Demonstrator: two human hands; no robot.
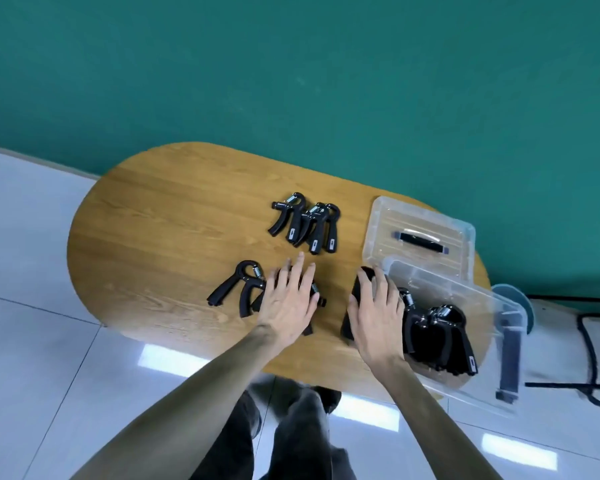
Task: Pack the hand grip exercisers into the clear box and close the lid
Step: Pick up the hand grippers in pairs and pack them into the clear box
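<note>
Black hand grip exercisers lie on an oval wooden table (160, 237). A cluster of three (307, 225) sits at the back middle. One exerciser (238, 287) lies to the left, and another is mostly hidden under my left hand (290, 299), whose straight fingers lie over it. My right hand (376, 315) lies flat on a black exerciser (355, 292) beside the clear box (478, 306), which is tilted and holds several exercisers (437, 330). The clear lid (420, 233) with a dark handle lies flat behind the box.
The table stands against a green wall, with white floor tiles around it. The box hangs over the table's right edge. A black cord (593, 362) and a pale round object (520, 299) lie on the floor at the right. My legs show below the table's near edge.
</note>
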